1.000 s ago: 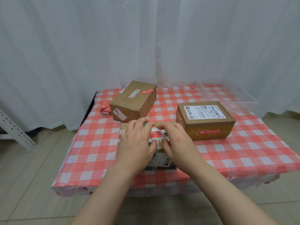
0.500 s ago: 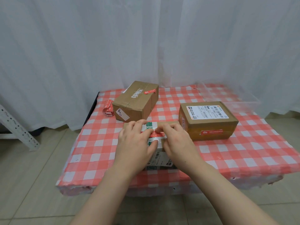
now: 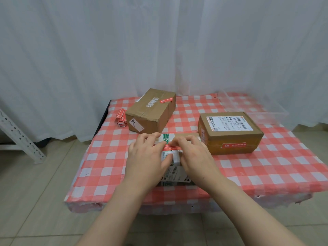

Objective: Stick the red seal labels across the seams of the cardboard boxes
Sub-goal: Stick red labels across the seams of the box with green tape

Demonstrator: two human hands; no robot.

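Both hands are down on the near box now, right at the near middle of the bench [image 3: 266, 166] with its red-and-white checked cloth. This small brown cardboard box wrapped in white-and-green printed tape [image 3: 174, 176] lies mostly hidden under them. A long red seal label with white print [image 3: 173, 148] runs left to right across its top, and that is the one being worked.

The left hand [image 3: 147, 157] lies flat over the left half of the box, fingers nearly straight and spread, the forefinger on the left end of the label and the thumb pressed on the white tape just nearer. The right hand [image 3: 193, 155] covers the right end; its fingers are bent with the tips down at the label, but I cannot tell whether they pinch that end or only press it.

Far left stands a longer plain brown cardboard box [image 3: 150, 114], turned at an angle, with a short red seal [image 3: 166, 100] on its top. Just beside it on the left lies a folded strip of spare red labels [image 3: 121, 117].

To the right, just beside the near box, sits a squat brown cardboard box with a white shipping label on top [image 3: 229, 134]; a red seal strip [image 3: 234, 145] is stuck along its near face. Behind it, at the far right corner, is a clear plastic tub [image 3: 248, 105]; a white curtain [image 3: 159, 41] hangs behind everything.
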